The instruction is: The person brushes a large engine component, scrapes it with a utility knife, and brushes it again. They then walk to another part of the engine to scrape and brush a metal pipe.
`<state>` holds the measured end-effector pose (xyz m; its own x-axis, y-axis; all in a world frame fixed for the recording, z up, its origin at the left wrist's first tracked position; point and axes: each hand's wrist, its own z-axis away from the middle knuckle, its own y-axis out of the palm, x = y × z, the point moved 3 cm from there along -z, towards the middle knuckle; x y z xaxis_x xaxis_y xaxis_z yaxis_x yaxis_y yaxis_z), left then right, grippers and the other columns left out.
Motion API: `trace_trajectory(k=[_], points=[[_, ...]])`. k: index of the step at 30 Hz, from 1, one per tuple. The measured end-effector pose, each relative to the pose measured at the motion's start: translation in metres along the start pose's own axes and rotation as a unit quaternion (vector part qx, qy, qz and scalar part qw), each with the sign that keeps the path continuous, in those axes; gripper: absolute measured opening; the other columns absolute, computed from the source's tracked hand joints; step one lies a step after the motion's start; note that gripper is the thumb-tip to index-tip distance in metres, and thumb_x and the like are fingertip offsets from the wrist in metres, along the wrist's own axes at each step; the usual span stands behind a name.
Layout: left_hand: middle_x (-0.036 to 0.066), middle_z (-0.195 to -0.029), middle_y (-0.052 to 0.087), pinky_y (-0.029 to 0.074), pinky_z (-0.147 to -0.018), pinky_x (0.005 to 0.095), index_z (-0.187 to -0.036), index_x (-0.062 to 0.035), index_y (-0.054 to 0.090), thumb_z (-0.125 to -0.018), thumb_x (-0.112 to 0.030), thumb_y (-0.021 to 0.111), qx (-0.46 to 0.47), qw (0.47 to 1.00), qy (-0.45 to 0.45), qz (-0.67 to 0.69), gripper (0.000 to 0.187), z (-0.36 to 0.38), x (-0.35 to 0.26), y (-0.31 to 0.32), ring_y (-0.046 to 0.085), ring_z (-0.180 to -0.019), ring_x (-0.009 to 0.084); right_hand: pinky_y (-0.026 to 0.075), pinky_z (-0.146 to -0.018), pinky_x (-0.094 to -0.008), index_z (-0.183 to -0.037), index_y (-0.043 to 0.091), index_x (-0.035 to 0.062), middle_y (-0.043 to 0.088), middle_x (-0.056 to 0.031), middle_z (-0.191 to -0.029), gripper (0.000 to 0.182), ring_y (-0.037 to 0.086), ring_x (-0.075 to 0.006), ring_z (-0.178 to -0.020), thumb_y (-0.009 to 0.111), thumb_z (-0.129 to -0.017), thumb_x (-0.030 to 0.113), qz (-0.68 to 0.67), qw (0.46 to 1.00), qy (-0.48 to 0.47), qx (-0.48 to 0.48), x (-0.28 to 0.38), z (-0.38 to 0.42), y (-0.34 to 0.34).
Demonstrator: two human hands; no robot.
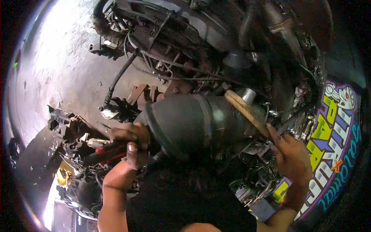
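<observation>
My left hand (pixel 133 145) is closed, thumb up, around a tool with red-and-black grips (pixel 110 152); its working end is hidden. That hand is right at the left end of a large dark cylindrical housing (pixel 177 120), which has a raised rim and a band around its middle. My right hand (pixel 291 156) grips the lower end of a wooden-handled hammer (pixel 247 114). The handle slants up and left across the housing's right part, with a shiny round metal head (pixel 248 96) beside its far end.
Engine parts with cables and hoses (pixel 170 58) crowd the far side. Loose greasy metal parts (pixel 73 135) lie at the left, beside the grey floor (pixel 77 73). A colourful lettered banner (pixel 332 143) stands at the right. More small parts (pixel 255 189) lie near my right forearm.
</observation>
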<state>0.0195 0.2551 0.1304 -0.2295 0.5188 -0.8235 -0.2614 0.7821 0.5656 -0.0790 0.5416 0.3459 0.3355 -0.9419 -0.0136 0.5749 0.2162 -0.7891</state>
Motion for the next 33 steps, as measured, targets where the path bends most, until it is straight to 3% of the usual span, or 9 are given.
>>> trace_trajectory(k=[5, 11, 12, 15, 17, 22, 24, 31, 33], points=[[0.002, -0.087, 0.040, 0.038, -0.072, 0.0333, -0.092, -0.0162, 0.040, -0.086, -0.050, 0.061, 0.005, 0.991, -0.120, 0.052, 0.040, 0.025, 0.014, -0.019, 0.040, -0.082, 0.0167, 0.045, -0.057, -0.0452, -0.141, 0.044, 0.0255, 0.050, -0.0128, -0.072, 0.064, 0.055, -0.0327, -0.061, 0.062, -0.081, 0.010, 0.003, 0.992, -0.105, -0.064, 0.023, -0.054, 0.033], [0.004, -0.097, 0.042, 0.037, -0.083, 0.0360, -0.103, -0.0142, 0.046, -0.077, -0.060, 0.063, -0.020, 0.983, -0.163, 0.085, 0.055, 0.035, 0.026, -0.049, 0.042, -0.090, 0.0182, 0.044, -0.058, -0.0391, -0.138, 0.048, 0.0258, 0.053, -0.0105, -0.074, 0.061, 0.056, -0.0314, -0.066, 0.063, -0.080, 0.012, 0.011, 0.999, -0.014, 0.039, 0.025, 0.012, 0.008], [0.004, -0.097, 0.042, 0.038, -0.083, 0.0374, -0.104, -0.0142, 0.046, -0.077, -0.059, 0.064, -0.037, 0.983, -0.163, 0.080, 0.055, 0.034, 0.024, -0.048, 0.043, -0.090, 0.0184, 0.044, -0.058, -0.0391, -0.138, 0.048, 0.0258, 0.053, -0.0105, -0.074, 0.061, 0.056, -0.0314, -0.066, 0.063, -0.080, 0.012, 0.009, 0.999, -0.009, 0.035, 0.017, 0.023, 0.009], [0.003, -0.066, 0.041, 0.033, -0.043, 0.0250, -0.092, -0.0112, 0.039, -0.091, -0.036, 0.059, -0.049, 0.996, -0.034, 0.061, 0.032, 0.007, 0.014, -0.009, 0.039, -0.050, 0.0124, 0.043, -0.061, -0.0372, -0.129, 0.058, 0.0217, 0.059, -0.0099, -0.081, 0.056, 0.057, -0.0316, -0.069, 0.069, -0.075, 0.012, -0.120, 0.992, 0.030, -0.004, -0.024, 0.068, 0.017], [0.003, -0.068, 0.042, 0.034, -0.045, 0.0253, -0.094, -0.0115, 0.040, -0.091, -0.033, 0.059, -0.051, 0.998, -0.008, 0.045, 0.029, 0.000, 0.007, -0.002, 0.040, -0.052, 0.0126, 0.050, -0.066, -0.0379, -0.125, 0.061, 0.0120, 0.065, -0.0158, -0.088, 0.050, 0.063, -0.0326, -0.074, 0.070, -0.076, 0.009, -0.269, 0.963, -0.014, -0.022, -0.051, 0.089, 0.040], [0.003, -0.073, 0.043, 0.037, -0.055, 0.0269, -0.094, -0.0123, 0.041, -0.091, -0.033, 0.059, -0.075, 0.993, -0.023, -0.091, 0.027, 0.008, 0.011, -0.032, 0.043, -0.061, 0.0136, 0.051, -0.073, -0.0375, -0.122, 0.063, 0.0107, 0.068, -0.0177, -0.100, 0.051, 0.065, -0.0332, -0.080, 0.076, -0.073, 0.014, -0.242, 0.925, 0.145, -0.256, -0.049, 0.115, 0.128], [0.003, -0.078, 0.044, 0.038, -0.059, 0.0277, -0.094, -0.0132, 0.042, -0.091, -0.033, 0.058, -0.045, 0.985, -0.027, -0.166, 0.026, 0.005, 0.010, -0.035, 0.043, -0.064, 0.0143, 0.050, -0.079, -0.0378, -0.121, 0.063, 0.0108, 0.068, -0.0163, -0.101, 0.050, 0.065, -0.0341, -0.090, 0.078, -0.074, 0.021, -0.407, 0.858, 0.096, -0.298, -0.043, 0.107, 0.163], [0.000, -0.072, 0.037, 0.038, -0.071, 0.0303, -0.093, -0.0141, 0.040, -0.095, -0.027, 0.049, 0.045, 0.997, -0.041, -0.040, 0.016, -0.011, 0.013, -0.024, 0.040, -0.067, 0.0121, 0.050, -0.075, -0.0370, -0.120, 0.060, 0.0013, 0.067, -0.0194, -0.102, 0.050, 0.065, -0.0350, -0.087, 0.074, -0.078, 0.025, -0.448, 0.836, 0.137, -0.286, -0.008, 0.081, 0.232], [0.001, -0.071, 0.037, 0.038, -0.070, 0.0300, -0.094, -0.0140, 0.040, -0.096, -0.026, 0.048, 0.046, 0.994, -0.024, -0.100, 0.014, -0.014, 0.007, -0.013, 0.040, -0.067, 0.0115, 0.046, -0.093, -0.0447, -0.122, 0.059, 0.0052, 0.061, -0.0206, -0.118, 0.052, 0.059, -0.0396, -0.107, 0.063, -0.087, 0.043, -0.467, 0.830, 0.132, -0.276, 0.004, 0.074, 0.233]])
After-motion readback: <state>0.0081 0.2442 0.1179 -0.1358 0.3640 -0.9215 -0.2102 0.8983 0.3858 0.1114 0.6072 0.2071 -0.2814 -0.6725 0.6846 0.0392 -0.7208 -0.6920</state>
